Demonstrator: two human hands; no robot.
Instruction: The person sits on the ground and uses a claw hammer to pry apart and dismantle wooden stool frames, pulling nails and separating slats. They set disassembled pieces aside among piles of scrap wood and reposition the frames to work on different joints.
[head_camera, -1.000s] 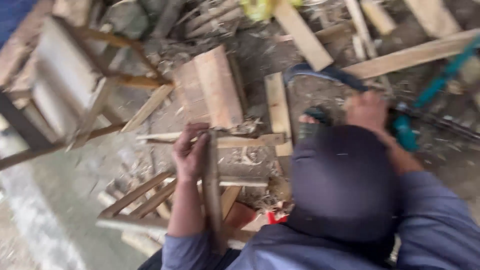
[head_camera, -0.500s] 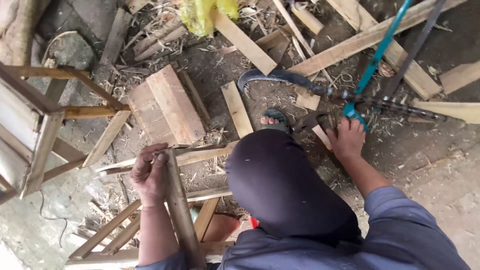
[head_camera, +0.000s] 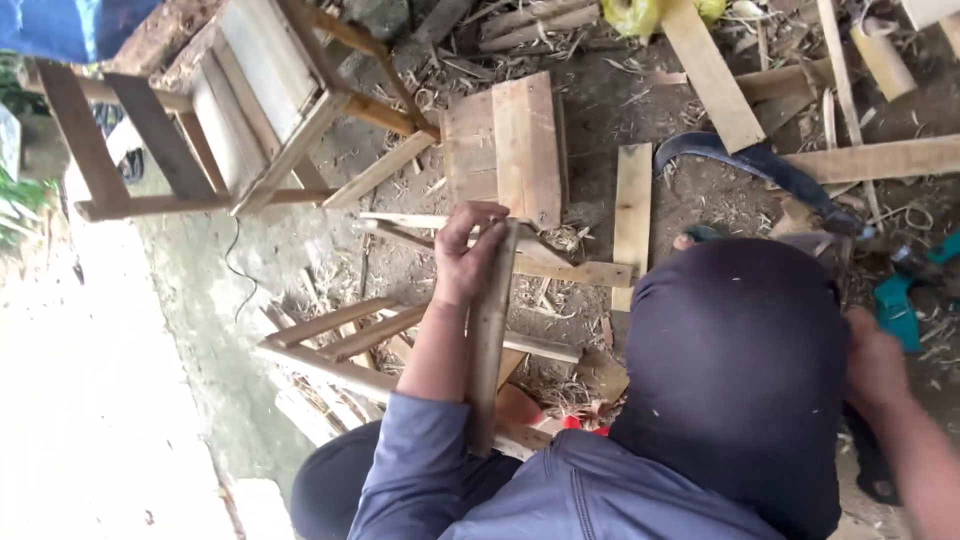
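Wooden slat (head_camera: 489, 340), long and narrow, stands nearly upright in the head view. The left hand (head_camera: 466, 256) is clamped round its upper end, fingers wrapped over the front edge. Its lower end runs down past the blue-grey sleeve (head_camera: 420, 470) toward the person's lap.

Just beyond the left hand a thin stick (head_camera: 560, 268) lies crosswise on the ground, and past that sits a small wooden stool (head_camera: 512, 145). A flat board (head_camera: 632, 205) lies to the right of the left hand. A chair frame (head_camera: 250, 110) lies tipped well off to the far left.

The right hand (head_camera: 876, 365) is low at the right edge, partly hidden behind the person's dark head covering (head_camera: 740, 370), so I cannot tell whether it is curled on anything. A teal tool (head_camera: 903, 308) lies just beyond it, and a dark curved blade (head_camera: 760, 162) is farther out.

The work looks paused at holding the piece steady. Any cut or fitting would need a firm left grip and a tool taken in the right hand.
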